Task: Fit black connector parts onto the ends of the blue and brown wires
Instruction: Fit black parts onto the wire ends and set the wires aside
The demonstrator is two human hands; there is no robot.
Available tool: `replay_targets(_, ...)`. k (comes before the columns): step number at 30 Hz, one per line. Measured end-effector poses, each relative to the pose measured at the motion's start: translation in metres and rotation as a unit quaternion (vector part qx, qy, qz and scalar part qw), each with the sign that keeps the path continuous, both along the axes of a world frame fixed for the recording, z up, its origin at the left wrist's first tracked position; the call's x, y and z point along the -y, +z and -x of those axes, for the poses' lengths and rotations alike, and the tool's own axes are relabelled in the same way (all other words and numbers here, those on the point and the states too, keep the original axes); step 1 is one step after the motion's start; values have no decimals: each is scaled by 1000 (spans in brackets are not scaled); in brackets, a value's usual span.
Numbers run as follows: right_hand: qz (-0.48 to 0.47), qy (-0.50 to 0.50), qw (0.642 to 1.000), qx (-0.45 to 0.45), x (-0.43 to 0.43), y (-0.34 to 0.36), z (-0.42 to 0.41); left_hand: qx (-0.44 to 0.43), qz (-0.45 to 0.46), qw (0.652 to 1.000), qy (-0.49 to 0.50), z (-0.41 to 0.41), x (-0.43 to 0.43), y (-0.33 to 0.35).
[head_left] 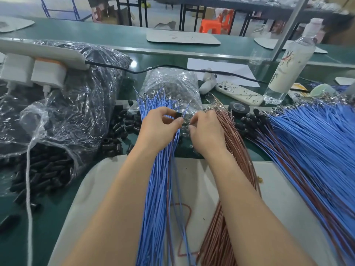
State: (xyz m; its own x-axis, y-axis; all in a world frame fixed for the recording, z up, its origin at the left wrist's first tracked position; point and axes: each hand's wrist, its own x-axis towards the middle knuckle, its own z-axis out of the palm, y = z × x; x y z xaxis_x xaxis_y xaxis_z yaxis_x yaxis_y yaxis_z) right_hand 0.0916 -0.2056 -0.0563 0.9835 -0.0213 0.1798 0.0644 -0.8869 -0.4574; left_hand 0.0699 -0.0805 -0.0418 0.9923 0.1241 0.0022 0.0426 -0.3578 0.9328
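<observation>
Green desk (57, 217) below: left hand (159, 127) fingers pinch a black connector (177, 114) steady so right hand (207, 129) fingers, just beside, can apparently feed their pinched blue wire (186, 112) in.

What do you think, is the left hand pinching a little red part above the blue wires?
Not red: the head view shows the left hand pinching a little black connector part above the blue wires.

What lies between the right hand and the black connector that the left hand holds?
One blue wire end, before a clear bag, in the head view.
</observation>
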Motion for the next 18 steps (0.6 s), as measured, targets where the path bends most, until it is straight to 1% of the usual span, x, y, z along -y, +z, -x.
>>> replay_targets(1,-41,7,999,18,2,2,1,6,4,1000,-9,3,0,-1)
replay_targets(3,-161,16,986,49,8,11,7,26,7,999,-28,9,-2,-3)
replay_targets(5,-301,33,952,46,16,20,17,53,18,997,-48,17,-2,-4)
replay_targets(6,-353,49,934,40,20,24,23,67,28,996,-58,20,-1,-5)
replay_targets(8,-414,84,906,37,24,28,37,94,38,992,-74,27,3,-5)
replay_targets(10,-446,104,888,46,25,29,47,116,36,990,-77,32,9,-6)
replay_targets(12,-445,102,887,69,25,27,55,127,34,989,-72,37,14,-9)
replay_targets(15,-403,91,905,104,26,21,63,141,38,987,-69,44,20,-12)
replay_targets(18,-352,81,923,135,25,14,69,158,20,985,-67,49,23,-15)
